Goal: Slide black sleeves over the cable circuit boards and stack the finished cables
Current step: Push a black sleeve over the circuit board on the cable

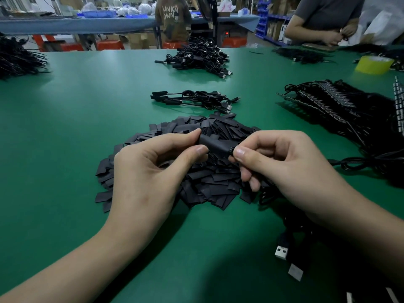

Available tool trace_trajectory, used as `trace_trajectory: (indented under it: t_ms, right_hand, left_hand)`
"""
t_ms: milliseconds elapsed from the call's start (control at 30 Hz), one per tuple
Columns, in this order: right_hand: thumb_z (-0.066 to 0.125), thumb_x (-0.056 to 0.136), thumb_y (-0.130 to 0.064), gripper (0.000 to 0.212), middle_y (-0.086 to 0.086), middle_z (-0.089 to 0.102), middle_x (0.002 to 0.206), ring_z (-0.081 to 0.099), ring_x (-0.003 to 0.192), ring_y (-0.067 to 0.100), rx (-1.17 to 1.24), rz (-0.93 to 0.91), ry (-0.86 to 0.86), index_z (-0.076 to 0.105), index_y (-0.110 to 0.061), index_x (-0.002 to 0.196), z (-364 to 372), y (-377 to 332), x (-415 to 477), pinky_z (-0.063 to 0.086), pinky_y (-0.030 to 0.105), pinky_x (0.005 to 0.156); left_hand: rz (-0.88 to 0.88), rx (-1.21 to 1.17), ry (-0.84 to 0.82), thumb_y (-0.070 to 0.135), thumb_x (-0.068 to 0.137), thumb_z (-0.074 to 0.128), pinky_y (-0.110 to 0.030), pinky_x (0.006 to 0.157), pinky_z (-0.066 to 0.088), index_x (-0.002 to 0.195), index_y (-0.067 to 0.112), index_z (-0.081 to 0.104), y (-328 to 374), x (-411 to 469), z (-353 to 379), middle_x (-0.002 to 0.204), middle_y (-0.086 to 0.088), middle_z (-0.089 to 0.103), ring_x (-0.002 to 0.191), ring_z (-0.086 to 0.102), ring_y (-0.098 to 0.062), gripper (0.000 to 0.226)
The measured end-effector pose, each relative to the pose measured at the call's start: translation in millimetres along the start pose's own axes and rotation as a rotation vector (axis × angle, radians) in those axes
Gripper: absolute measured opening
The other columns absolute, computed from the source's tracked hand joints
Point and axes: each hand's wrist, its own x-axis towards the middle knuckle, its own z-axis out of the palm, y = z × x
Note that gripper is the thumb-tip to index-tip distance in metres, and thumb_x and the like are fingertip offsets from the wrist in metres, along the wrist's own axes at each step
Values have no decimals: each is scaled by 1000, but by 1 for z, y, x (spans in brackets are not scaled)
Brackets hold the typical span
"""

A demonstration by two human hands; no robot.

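Observation:
My left hand [150, 165] pinches a black sleeve [215, 143] between thumb and forefinger, just above a heap of flat black sleeves [209, 182]. My right hand [282, 162] pinches the cable at the sleeve's right end; the circuit board is hidden inside or behind the fingers. The cable [271, 196] trails down under my right wrist to a USB plug [281, 251]. A small stack of sleeved cables [192, 100] lies beyond the heap. Bare-board cables [341, 108] lie fanned out at the right.
A larger pile of cables [199, 57] sits farther back on the green table [76, 119]. More cables [17, 57] lie at the far left. A yellow tape roll [372, 64] stands at the back right. Two people work behind the table.

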Motion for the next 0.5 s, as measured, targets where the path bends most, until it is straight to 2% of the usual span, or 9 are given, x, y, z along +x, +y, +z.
trace_trajectory:
  t_ms: [233,400,500]
  right_hand:
    - [67,96,-14,18,5,68,62,59,49,13,11,9,1,73,-12,79,1,1,0,46,17,51]
    - [67,95,-13,19,6,70,64,61,50,13,4,-2,-12,72,-15,77,2,0,-1,48,18,53]
    - [68,95,-14,16,6,72,67,64,53,14,-14,-22,-21,72,-16,79,2,0,0,54,24,56]
  left_hand:
    - [9,73,-24,35,80,79,-29,89,57,107,29,79,-4,-1,-1,98,16,78,95,73,-2,28]
    - [23,73,-40,32,82,78,-25,87,56,107,29,78,-5,0,-1,97,16,78,94,73,-2,26]
    - [-57,-83,-29,23,82,76,-17,76,57,100,21,80,-4,2,-1,86,6,80,81,76,-6,19]
